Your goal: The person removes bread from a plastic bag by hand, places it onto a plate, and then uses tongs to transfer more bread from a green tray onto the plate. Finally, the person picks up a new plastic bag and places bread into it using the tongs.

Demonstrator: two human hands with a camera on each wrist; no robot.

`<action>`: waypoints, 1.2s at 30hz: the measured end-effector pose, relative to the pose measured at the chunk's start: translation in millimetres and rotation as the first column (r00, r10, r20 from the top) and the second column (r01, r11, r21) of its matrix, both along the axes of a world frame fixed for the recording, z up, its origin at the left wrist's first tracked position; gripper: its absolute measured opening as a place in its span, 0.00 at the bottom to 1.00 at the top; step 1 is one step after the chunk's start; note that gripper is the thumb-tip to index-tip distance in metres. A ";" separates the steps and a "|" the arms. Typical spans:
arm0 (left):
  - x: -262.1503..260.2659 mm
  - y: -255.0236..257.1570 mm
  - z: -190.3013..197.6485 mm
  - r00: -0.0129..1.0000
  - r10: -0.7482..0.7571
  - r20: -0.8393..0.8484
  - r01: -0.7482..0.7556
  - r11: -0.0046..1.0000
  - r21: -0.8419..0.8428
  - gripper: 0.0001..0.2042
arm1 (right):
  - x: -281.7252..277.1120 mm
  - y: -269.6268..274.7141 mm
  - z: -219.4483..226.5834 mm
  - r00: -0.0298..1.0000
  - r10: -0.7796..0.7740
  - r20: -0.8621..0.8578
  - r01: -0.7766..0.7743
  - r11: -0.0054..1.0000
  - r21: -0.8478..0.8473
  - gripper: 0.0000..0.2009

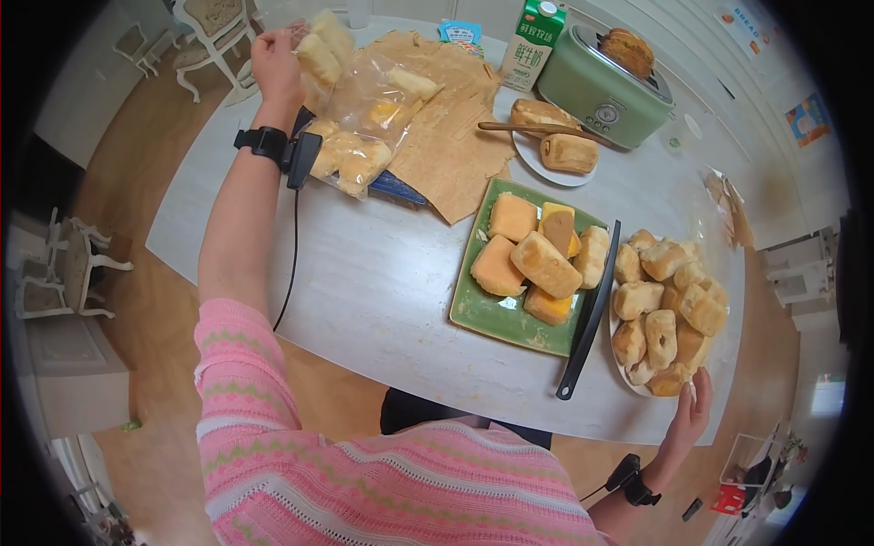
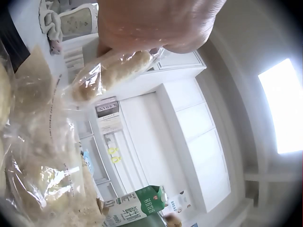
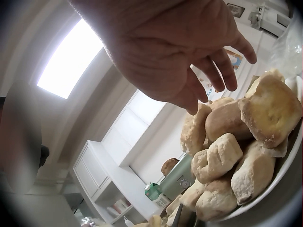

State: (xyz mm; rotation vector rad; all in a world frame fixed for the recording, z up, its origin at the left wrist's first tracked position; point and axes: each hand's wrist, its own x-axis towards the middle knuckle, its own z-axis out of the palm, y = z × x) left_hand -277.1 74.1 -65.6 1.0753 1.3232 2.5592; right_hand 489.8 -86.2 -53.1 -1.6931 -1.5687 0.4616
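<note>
Left hand (image 1: 276, 73) pinched a crinkled plastic bag (image 1: 304, 33) of pale bread (image 1: 319, 60) near brown paper (image 1: 460, 150); a glossy green plate (image 1: 487, 314) bore blocky buns (image 1: 546, 264); near knobbly rolls (image 1: 662, 338), the right hand (image 1: 685, 423) hung relaxed, its spread fingers (image 3: 226, 73) distinct only in the right-wrist view.

Tabletop (image 1: 364, 282) seemingly free, green plate (image 1: 496, 316) rightward

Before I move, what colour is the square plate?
The square plate is green; shows best in the head view.
</note>
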 end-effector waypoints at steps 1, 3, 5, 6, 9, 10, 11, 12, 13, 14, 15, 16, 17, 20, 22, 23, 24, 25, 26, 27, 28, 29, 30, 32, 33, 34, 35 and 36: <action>11.1 -9.1 16.0 0.999 -0.054 -0.004 0.054 0.997 0.059 0.03 | -3.2 -1.9 1.8 1.000 0.012 0.019 -0.013 1.000 0.018 0.20; 37.4 -27.0 42.3 0.980 -0.201 0.012 0.199 0.976 0.089 0.03 | -17.1 -5.8 8.6 0.999 0.012 0.051 -0.014 0.999 0.039 0.19; 65.6 -45.9 62.0 0.923 -0.378 0.074 0.371 0.924 0.090 0.03 | -35.4 -9.2 13.5 0.997 0.006 0.082 -0.010 0.998 0.056 0.19; 80.6 -54.5 70.1 0.890 -0.445 0.101 0.438 0.895 0.088 0.06 | -45.2 -9.9 15.1 0.996 0.065 0.066 -0.071 0.993 0.092 0.19; 120.3 -75.3 83.6 0.770 -0.624 0.133 0.617 0.782 0.094 0.07 | -86.7 -13.6 21.6 0.976 0.203 -0.079 -0.192 0.974 0.123 0.20; 134.0 -80.6 83.7 0.744 -0.656 0.128 0.650 0.755 0.089 0.08 | -103.9 -14.6 24.2 0.960 0.241 -0.143 -0.228 0.968 0.105 0.21; 146.5 -87.2 83.5 0.720 -0.680 0.140 0.678 0.732 0.072 0.08 | -123.7 -13.6 25.7 0.914 0.312 -0.259 -0.294 0.950 0.108 0.23; 158.1 -93.6 83.1 0.602 -0.781 0.164 0.782 0.619 0.075 0.09 | -134.9 -10.0 19.0 0.859 0.390 -0.333 -0.378 0.920 0.101 0.27; 170.0 -99.8 80.5 0.470 -0.862 0.189 0.867 0.491 0.085 0.10 | -152.5 -7.5 18.8 0.793 0.444 -0.418 -0.447 0.889 0.096 0.31; 187.3 -105.4 75.5 0.298 -0.928 0.223 0.931 0.335 0.147 0.12 | -171.7 -5.1 18.8 0.698 0.487 -0.524 -0.503 0.855 0.124 0.36; 204.8 -111.3 69.8 0.270 -0.934 0.234 0.941 0.307 0.142 0.12 | -184.5 -0.9 15.8 0.634 0.534 -0.560 -0.579 0.807 0.114 0.41; 221.4 -117.8 63.2 0.187 -0.926 0.329 0.962 0.241 0.131 0.12 | -199.2 0.4 9.6 0.529 0.525 -0.667 -0.631 0.769 0.105 0.46; 236.5 -123.7 57.3 0.112 -0.901 0.420 0.977 0.178 0.120 0.12 | -210.5 -2.1 8.1 0.497 0.519 -0.695 -0.687 0.725 0.049 0.48; 275.3 -133.6 34.2 0.014 -0.868 0.497 0.996 0.058 0.074 0.13 | -241.0 -7.7 -0.6 0.244 0.266 -0.932 -0.723 0.691 0.008 0.35; 285.8 -137.4 22.3 0.120 -0.778 0.617 0.986 0.165 0.017 0.13 | -244.9 -7.3 -11.8 0.114 0.056 -0.992 -0.717 0.695 -0.043 0.32; 288.3 -139.2 18.1 0.228 -0.664 0.712 0.960 0.275 -0.051 0.13 | -244.9 -7.5 -16.1 0.078 0.036 -0.996 -0.709 0.704 -0.030 0.30; 289.6 -140.3 17.9 0.204 -0.648 0.734 0.966 0.253 -0.045 0.13 | -244.6 -7.2 -18.6 0.043 0.018 -0.999 -0.703 0.711 -0.018 0.28; 291.4 -142.1 19.5 0.202 -0.646 0.736 0.968 0.247 -0.048 0.13 | -243.0 -6.2 -17.8 0.041 0.014 -0.999 -0.699 0.714 -0.019 0.28; 294.2 -144.8 22.5 0.116 -0.644 0.756 0.979 0.202 0.022 0.15 | -240.3 -5.2 -15.4 0.044 -0.017 -0.999 -0.706 0.707 -0.043 0.27; 297.2 -147.2 25.2 0.030 -0.638 0.769 0.983 0.158 0.093 0.18 | -239.0 -4.5 -13.5 0.048 -0.046 -0.998 -0.713 0.698 -0.067 0.27; 298.4 -149.1 24.7 0.029 -0.637 0.771 0.984 0.154 0.089 0.18 | -239.7 -4.1 -12.6 0.045 -0.049 -0.998 -0.711 0.700 -0.066 0.27; 299.1 -150.4 23.9 -0.056 -0.705 0.707 0.985 0.079 0.156 0.22 | -241.6 -3.4 -11.6 -0.003 -0.017 -1.000 -0.666 0.746 -0.011 0.26; 300.2 -152.1 22.5 -0.142 -0.762 0.632 0.976 -0.002 0.217 0.26 | -243.8 -2.6 -11.1 -0.047 0.017 -0.999 -0.616 0.786 0.042 0.26; 308.3 -158.8 11.2 -0.128 -0.803 0.582 0.972 0.014 0.235 0.28 | -249.5 0.1 -10.7 -0.072 0.036 -0.997 -0.568 0.820 0.071 0.26; 314.8 -161.9 4.5 -0.114 -0.841 0.529 0.967 0.029 0.255 0.31 | -251.4 1.4 -11.0 -0.094 0.057 -0.994 -0.518 0.850 0.097 0.26; 321.1 -165.2 -0.3 -0.044 -0.821 0.570 0.974 0.091 0.207 0.31 | -253.4 3.0 -11.4 -0.095 0.057 -0.994 -0.514 0.852 0.098 0.26; 328.2 -166.7 -7.0 -0.047 -0.819 0.572 0.974 0.089 0.207 0.31 | -255.2 3.8 -12.1 -0.096 0.058 -0.994 -0.487 0.868 0.098 0.26; 335.5 -168.4 -13.9 0.016 -0.816 0.578 0.963 0.168 0.210 0.31 | -256.7 4.0 -12.8 -0.098 0.058 -0.993 -0.462 0.881 0.097 0.25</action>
